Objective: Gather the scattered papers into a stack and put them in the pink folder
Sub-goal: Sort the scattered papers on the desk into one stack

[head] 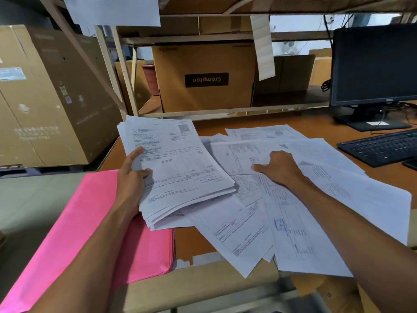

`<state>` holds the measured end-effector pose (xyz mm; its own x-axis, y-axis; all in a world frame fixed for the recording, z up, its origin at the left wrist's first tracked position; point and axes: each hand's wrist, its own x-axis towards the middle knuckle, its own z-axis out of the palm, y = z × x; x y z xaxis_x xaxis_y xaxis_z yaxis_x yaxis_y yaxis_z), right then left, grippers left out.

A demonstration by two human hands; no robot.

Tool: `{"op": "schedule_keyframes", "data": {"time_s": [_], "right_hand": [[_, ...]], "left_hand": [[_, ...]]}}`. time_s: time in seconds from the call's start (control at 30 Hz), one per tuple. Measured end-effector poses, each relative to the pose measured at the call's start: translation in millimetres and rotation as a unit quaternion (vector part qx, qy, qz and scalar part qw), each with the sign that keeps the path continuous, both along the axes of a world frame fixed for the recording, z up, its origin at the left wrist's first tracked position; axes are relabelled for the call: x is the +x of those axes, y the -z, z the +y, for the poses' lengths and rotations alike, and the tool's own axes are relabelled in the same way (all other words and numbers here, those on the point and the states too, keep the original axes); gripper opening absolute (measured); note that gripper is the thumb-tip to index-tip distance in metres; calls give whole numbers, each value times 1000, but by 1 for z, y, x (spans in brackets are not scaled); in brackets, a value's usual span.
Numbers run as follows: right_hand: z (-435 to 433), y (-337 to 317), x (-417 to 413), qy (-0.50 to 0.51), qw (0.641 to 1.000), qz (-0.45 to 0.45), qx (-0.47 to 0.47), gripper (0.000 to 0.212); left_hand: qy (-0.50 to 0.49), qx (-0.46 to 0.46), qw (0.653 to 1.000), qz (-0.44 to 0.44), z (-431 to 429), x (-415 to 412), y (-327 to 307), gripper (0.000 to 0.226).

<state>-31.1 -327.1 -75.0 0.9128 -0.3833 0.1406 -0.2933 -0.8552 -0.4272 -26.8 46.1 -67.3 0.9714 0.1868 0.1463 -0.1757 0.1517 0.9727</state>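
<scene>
Under my left hand [133,177] is a part-built stack [178,163]. The thumb lies on top and the fingers curl beneath, gripping the stack by the edge nearest me, tilted up off the table [327,129].

My right hand [279,168] reaches across to the loose sheets [293,222] and lies knuckles-up on one of them. The fingertips are hidden, so I cannot tell whether it pinches a sheet or only presses on it.

Progress is roughly midway, by my read:
- **Gathered:** several sheets are already in the stack.
- **Not gathered:** a fair spread lies fanned and overlapping under and beyond the right hand, some out toward the keyboard [383,145] and some hanging over the table edge nearest me.
- **Squaring:** the stack's edges are staggered, not squared.

The pink folder [79,222] lies flat beneath my left forearm — it looks closed, with nothing in it that I can see. The stack's low corner overlaps it.

What is left is to collect the rest, square the stack, open the folder and slide the papers in.
</scene>
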Motion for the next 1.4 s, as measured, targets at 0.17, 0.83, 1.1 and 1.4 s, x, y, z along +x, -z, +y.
{"op": "schedule_keyframes", "data": {"time_s": [0.17,0.83,1.1,1.4], "right_hand": [[4,-4,11,-21,986,-73,150,59],[-38,-55,-3,-40,927,-170,332,19],[-24,-50,3,-5,896,-259,360,18],[14,-40,4,-63,934,-260,237,44]], "left_hand": [[2,3,1000,-7,-1,1,1,63],[-5,3,1000,2,-1,2,1,64],[-7,17,1000,-3,-2,-3,-3,63],[5,28,1000,-10,-3,-3,-2,63]]}}
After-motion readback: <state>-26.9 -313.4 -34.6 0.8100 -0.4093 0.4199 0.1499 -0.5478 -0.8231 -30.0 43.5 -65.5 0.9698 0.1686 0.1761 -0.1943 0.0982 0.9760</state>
